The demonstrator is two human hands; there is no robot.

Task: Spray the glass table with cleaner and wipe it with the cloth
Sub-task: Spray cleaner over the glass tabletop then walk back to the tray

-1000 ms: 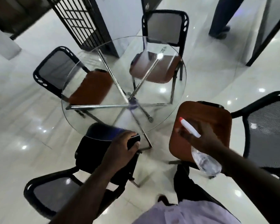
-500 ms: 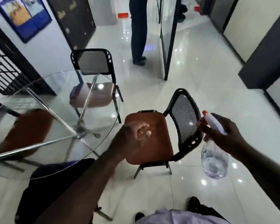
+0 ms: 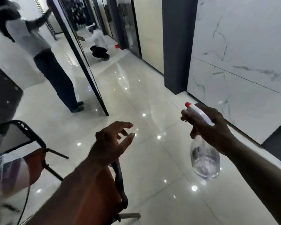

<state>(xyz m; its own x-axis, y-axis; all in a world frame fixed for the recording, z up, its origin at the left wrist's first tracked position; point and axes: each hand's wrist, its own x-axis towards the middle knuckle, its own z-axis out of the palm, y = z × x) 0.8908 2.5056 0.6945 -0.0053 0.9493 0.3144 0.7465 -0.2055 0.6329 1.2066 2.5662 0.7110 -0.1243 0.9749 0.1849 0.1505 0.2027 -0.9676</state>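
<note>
My right hand (image 3: 212,129) grips a clear spray bottle (image 3: 204,161) by its neck; the white trigger head with a red nozzle points up and left, and the bottle hangs over the floor at the right. In the middle of the view my left hand (image 3: 111,140) is held out with fingers apart and nothing in it. Only a sliver of the round glass table (image 3: 0,172) shows at the left edge. No cloth is in view.
A brown-seated chair (image 3: 109,189) with a black frame lies under my left forearm, another black mesh chair (image 3: 18,137) stands at the left. A person (image 3: 44,59) stands beyond a glass partition edge (image 3: 88,69); another person (image 3: 99,46) crouches down the corridor. A marble wall (image 3: 242,62) runs along the right.
The view has swung right, away from the table toward the corridor. My left hand let go of the dark chair back and opened in the air. The bottle stays in my right hand.
</note>
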